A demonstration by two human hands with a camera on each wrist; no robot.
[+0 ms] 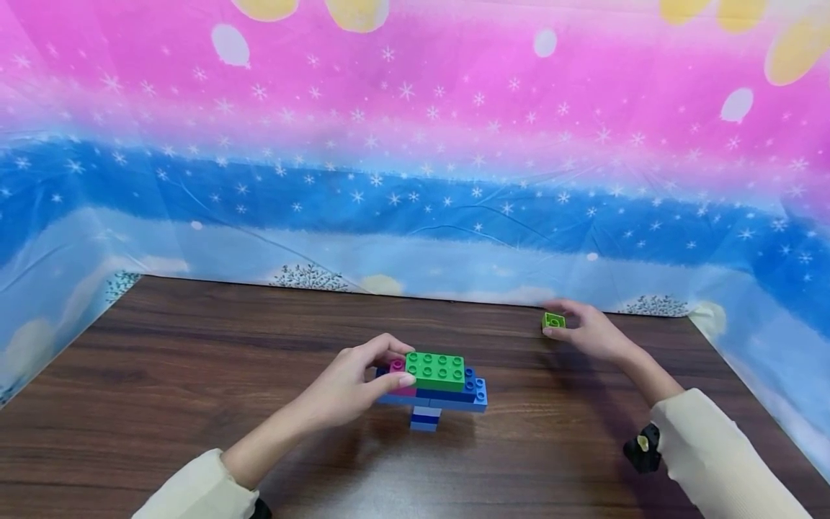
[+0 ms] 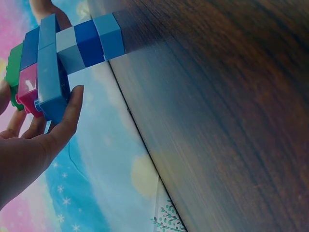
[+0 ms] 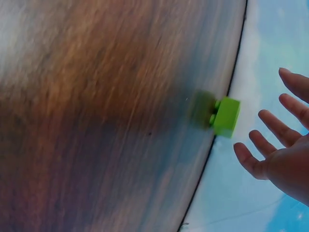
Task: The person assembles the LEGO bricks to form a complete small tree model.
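Note:
My left hand (image 1: 350,382) grips the left end of a toy building-block model, thumb in front and fingers behind. A bright green block (image 1: 436,371) tops it, above a pink block (image 1: 405,390) and a dark blue block (image 1: 447,395). Light blue blocks (image 2: 50,77) form the wide layer beneath, on a narrow column with a dark blue block (image 2: 89,43) in its middle. Toward the back right, my right hand (image 1: 598,333) is beside a small lime green block (image 1: 553,322), which lies studs down. In the right wrist view, the spread fingers (image 3: 277,128) appear apart from that block.
The dark wooden table (image 1: 194,360) ends at the back against a pink and blue cloth (image 1: 415,180) with snowflakes. The cloth also borders the table at left and right. A black device (image 1: 642,448) sits at the right sleeve.

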